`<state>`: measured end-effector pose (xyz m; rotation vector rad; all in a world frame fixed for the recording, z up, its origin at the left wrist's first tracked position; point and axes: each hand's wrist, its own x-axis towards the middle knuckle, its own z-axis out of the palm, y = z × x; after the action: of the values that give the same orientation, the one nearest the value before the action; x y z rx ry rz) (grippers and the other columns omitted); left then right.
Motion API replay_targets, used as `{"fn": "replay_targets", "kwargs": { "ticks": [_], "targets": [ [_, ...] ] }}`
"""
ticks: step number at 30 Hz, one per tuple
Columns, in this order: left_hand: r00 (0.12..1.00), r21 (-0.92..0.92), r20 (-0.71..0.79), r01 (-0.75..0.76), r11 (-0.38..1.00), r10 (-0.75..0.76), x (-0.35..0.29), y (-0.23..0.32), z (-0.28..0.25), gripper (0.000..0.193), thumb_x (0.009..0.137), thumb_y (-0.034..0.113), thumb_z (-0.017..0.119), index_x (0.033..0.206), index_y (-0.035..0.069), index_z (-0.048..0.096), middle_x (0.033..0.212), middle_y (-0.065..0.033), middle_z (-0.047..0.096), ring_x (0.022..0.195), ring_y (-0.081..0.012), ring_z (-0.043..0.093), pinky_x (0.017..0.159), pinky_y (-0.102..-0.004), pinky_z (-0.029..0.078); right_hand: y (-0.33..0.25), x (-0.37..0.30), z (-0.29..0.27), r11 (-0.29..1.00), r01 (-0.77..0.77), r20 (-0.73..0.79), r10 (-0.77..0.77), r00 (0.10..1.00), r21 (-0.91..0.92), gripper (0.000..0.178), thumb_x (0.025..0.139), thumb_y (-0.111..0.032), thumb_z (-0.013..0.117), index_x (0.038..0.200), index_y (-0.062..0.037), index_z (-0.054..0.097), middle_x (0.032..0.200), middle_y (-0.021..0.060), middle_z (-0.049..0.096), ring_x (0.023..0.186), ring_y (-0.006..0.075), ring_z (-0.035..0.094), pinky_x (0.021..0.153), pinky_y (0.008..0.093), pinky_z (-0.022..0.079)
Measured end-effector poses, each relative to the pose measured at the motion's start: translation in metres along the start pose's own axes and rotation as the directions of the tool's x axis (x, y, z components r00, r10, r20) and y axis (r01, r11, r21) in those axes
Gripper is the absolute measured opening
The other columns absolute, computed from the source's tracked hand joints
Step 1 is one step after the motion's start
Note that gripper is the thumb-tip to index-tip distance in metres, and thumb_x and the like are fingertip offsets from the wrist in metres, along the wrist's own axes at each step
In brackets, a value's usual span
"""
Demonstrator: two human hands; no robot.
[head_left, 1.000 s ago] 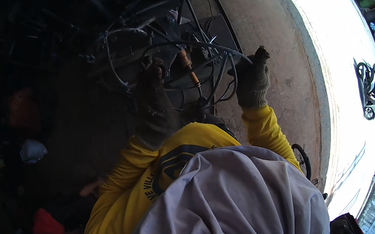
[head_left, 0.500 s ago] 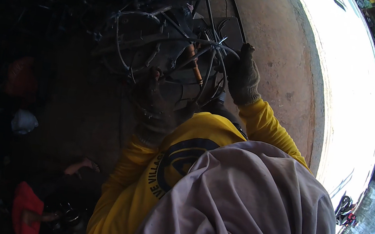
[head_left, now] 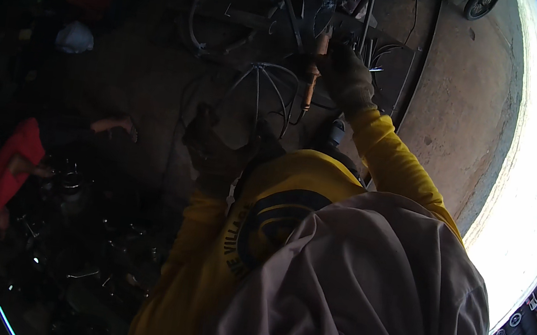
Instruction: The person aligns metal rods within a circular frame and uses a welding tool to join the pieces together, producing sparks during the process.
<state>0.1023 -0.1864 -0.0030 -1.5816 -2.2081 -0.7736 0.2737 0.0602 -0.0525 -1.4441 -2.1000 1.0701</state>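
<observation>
My right hand (head_left: 348, 80), in a dark work glove, is closed around the body of an orange angle grinder (head_left: 312, 82). The grinder's disc points away from me and its cord trails from the near end. My left hand (head_left: 207, 146), also gloved, is in deep shadow to the left; its fingers look apart, with nothing visible in them. Between the hands, close to my knees, is a frame of curved metal rods (head_left: 262, 72) joined at one point. A larger bent-rod frame (head_left: 197, 12) lies beyond it.
Farther left, a person in a red top (head_left: 18, 155) sits low near scattered metal parts (head_left: 88, 272). A white rounded object (head_left: 75, 38) is at the far left. A long straight edge (head_left: 422, 59) runs along the concrete floor (head_left: 456, 84) on the right. A wheel (head_left: 481, 6) shows at the top.
My right hand has let go of the curved-rod frame and taken hold of the grinder. The frame is now lower, near my knees. My left hand has drawn slightly back, and the view has turned.
</observation>
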Motion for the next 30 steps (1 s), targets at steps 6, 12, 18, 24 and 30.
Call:
{"fn": "replay_targets", "kwargs": {
  "ticks": [6, 12, 18, 24, 30],
  "targets": [
    [0.991, 0.006, 0.05, 0.124, 0.992, -0.124, -0.038, -0.002, 0.032, 0.111, 0.065, 0.05, 0.09, 0.147, -0.004, 0.037, 0.124, -0.0142, 0.057, 0.106, -0.0304, 0.059, 0.093, -0.0445, 0.048, -0.054, 0.05, 0.003, 0.996, 0.054, 0.179, -0.041, 0.983, -0.07, 0.054, 0.09, -0.05, 0.065, 0.127, -0.0104, 0.064, 0.12, 0.0169, 0.067, 0.113, 0.0337, 0.065, 0.095, 0.0405, 0.053],
    [0.991, -0.038, -0.036, 0.131, 0.991, -0.132, -0.046, -0.02, 0.064, 0.112, 0.064, 0.048, 0.091, 0.147, -0.005, 0.037, 0.125, -0.0158, 0.057, 0.102, -0.0304, 0.061, 0.092, -0.0451, 0.049, -0.043, 0.089, 0.022, 0.941, 0.221, 0.4, -0.105, 0.91, -0.257, 0.033, 0.091, -0.026, 0.065, 0.12, -0.0097, 0.068, 0.115, 0.0119, 0.069, 0.109, 0.031, 0.066, 0.094, 0.038, 0.054],
    [0.988, -0.097, 0.027, 0.156, 0.983, -0.154, -0.046, -0.031, 0.078, 0.109, 0.066, 0.048, 0.089, 0.146, -0.005, 0.038, 0.125, -0.0179, 0.057, 0.107, -0.0325, 0.059, 0.095, -0.0453, 0.047, -0.009, 0.087, 0.023, 0.531, 0.639, 0.34, -0.557, 0.758, -0.556, 0.033, 0.083, -0.009, 0.069, 0.115, -0.0093, 0.067, 0.113, 0.0083, 0.066, 0.103, 0.0262, 0.065, 0.089, 0.0365, 0.055],
    [0.993, -0.156, 0.031, 0.119, 0.981, -0.116, -0.048, -0.043, 0.096, 0.108, 0.067, 0.051, 0.086, 0.146, -0.005, 0.038, 0.126, -0.0207, 0.057, 0.112, -0.0372, 0.057, 0.097, -0.0495, 0.046, -0.031, 0.015, 0.001, 0.631, 0.677, -0.186, -0.768, 0.612, -0.378, 0.018, 0.089, -0.006, 0.063, 0.107, -0.0031, 0.063, 0.095, 0.0133, 0.065, 0.085, 0.0328, 0.068, 0.069, 0.0402, 0.056],
    [0.989, -0.139, 0.082, 0.133, 0.981, -0.122, -0.047, -0.046, 0.102, 0.099, 0.069, 0.054, 0.08, 0.141, -0.004, 0.044, 0.131, -0.0233, 0.055, 0.117, -0.0411, 0.056, 0.098, -0.0506, 0.047, -0.008, -0.044, 0.008, 0.882, 0.471, -0.142, -0.47, 0.871, -0.023, 0.023, 0.087, -0.003, 0.066, 0.11, -0.0025, 0.065, 0.097, 0.0134, 0.062, 0.08, 0.0337, 0.067, 0.066, 0.0419, 0.055]
  ]
}}
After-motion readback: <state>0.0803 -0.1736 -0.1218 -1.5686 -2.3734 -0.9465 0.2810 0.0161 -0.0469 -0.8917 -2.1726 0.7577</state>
